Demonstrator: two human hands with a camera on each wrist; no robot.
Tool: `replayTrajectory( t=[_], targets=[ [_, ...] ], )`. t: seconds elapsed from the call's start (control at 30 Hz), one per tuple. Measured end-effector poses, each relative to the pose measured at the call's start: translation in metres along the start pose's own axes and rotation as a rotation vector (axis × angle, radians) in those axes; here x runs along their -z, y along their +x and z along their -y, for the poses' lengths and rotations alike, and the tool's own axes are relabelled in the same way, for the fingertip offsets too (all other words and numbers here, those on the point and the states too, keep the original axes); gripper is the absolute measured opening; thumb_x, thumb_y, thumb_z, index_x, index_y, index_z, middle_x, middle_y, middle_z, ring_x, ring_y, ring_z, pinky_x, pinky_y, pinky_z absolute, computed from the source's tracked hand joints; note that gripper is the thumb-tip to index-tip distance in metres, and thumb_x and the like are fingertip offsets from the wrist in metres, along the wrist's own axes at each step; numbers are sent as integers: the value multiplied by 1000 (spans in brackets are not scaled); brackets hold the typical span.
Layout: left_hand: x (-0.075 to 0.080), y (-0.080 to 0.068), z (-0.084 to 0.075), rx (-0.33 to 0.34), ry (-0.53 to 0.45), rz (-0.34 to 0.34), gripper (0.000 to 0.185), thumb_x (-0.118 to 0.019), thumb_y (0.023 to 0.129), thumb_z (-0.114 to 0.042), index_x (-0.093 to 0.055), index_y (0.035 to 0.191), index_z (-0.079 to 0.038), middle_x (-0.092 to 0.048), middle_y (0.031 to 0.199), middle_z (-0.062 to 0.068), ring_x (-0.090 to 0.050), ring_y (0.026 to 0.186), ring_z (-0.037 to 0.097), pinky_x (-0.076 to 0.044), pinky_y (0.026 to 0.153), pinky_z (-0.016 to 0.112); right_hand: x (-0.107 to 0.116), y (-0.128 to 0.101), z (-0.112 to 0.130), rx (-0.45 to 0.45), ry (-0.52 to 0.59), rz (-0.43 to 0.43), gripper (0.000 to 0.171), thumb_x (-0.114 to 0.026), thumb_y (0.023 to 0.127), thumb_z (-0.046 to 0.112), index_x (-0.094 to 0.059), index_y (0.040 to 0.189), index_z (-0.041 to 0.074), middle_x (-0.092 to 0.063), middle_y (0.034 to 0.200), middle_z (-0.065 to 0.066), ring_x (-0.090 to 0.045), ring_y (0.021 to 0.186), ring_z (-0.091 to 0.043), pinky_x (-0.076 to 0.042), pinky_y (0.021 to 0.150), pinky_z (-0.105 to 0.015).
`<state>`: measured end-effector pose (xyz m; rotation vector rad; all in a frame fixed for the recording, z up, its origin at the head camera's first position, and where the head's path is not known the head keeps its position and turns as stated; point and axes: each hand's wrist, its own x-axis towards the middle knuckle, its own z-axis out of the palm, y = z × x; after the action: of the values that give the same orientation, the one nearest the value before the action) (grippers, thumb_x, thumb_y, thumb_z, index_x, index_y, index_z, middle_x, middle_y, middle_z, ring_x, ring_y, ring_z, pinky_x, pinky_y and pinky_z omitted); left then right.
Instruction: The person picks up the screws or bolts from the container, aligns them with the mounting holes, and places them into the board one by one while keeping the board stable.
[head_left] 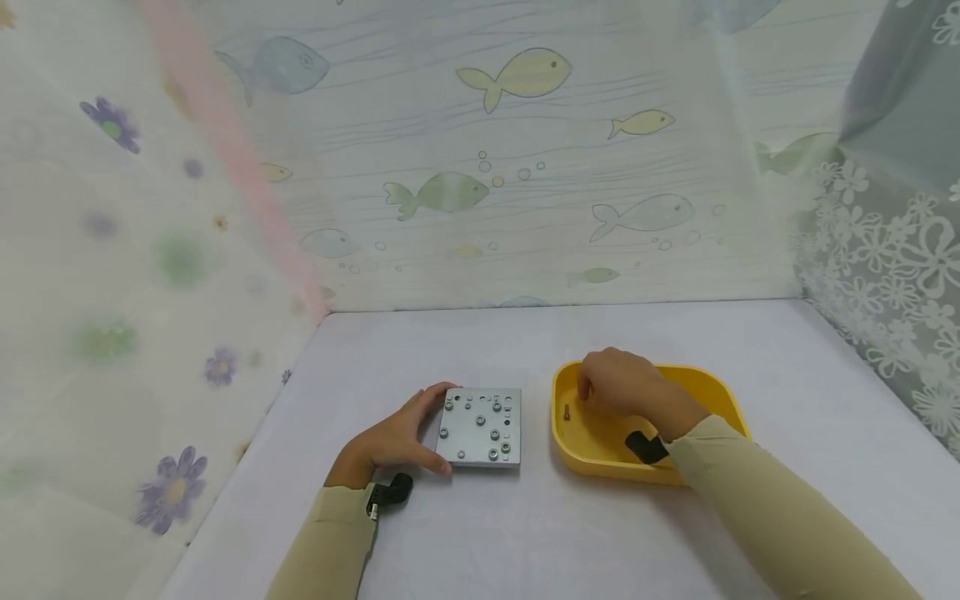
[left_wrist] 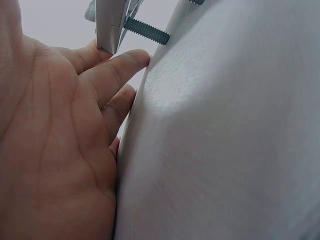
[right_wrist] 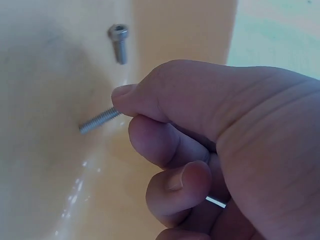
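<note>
On the left, a square silver metal plate (head_left: 481, 427) carries several socket-head screws in its upper face. Screw shanks (left_wrist: 146, 31) stick out beneath it in the left wrist view. My left hand (head_left: 405, 435) grips the plate's left side, with the thumb at the near corner and the fingers at the far one. Inside the yellow tray (head_left: 600, 467), my right hand (head_left: 618, 383) pinches a screw (right_wrist: 100, 120) between thumb and index finger. Its threaded end shows and its head is hidden by the fingers. Another socket-head screw (right_wrist: 119, 44) lies loose in the tray near that hand.
A white cloth (head_left: 480, 533) covers the table under plate and tray. Behind it hangs a curtain printed with fish (head_left: 528, 75), with a flowered sheet (head_left: 112, 350) on the left and a lace-patterned one (head_left: 900, 275) on the right.
</note>
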<state>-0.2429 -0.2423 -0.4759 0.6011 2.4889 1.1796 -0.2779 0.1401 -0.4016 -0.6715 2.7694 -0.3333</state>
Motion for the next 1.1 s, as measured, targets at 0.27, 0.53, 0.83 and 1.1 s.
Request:
replayTrajectory(
  t=[0.27,0.53,0.83,1.1],
  targets=[
    [-1,-1,0,17,-19,1,119,-100,55,-40,-32,153,-45,-43,155,-17,-31,147,14,-14,125,55,9,-2,3,-8,119,-38,9,-75,89,18,-80,97,19,-70,97,3,-59,86,-18,-52,74,-35],
    [-1,-1,-1,17,-7,1,118,-99,56,-39,-32,153,-44,-43,154,-17,-33,145,14,-14,125,54,11,-8,4,-9,235,-65,9,-76,89,21,-78,97,18,-70,97,2,-59,88,-19,-52,78,-36],
    [-1,-1,0,21,3,1,119,-99,56,-40,-32,154,-43,-43,154,-16,-33,145,14,-14,125,55,12,-24,14,-23,279,-96,4,-78,91,24,-76,92,21,-68,88,2,-58,83,-19,-49,75,-34],
    [0,0,-2,-2,-12,3,119,-99,56,-39,-32,154,-41,-43,154,-15,-34,143,15,-15,125,54,16,-31,19,14,257,-119,4,-75,95,24,-75,96,21,-70,94,5,-61,85,-16,-53,80,-36]
  ],
)
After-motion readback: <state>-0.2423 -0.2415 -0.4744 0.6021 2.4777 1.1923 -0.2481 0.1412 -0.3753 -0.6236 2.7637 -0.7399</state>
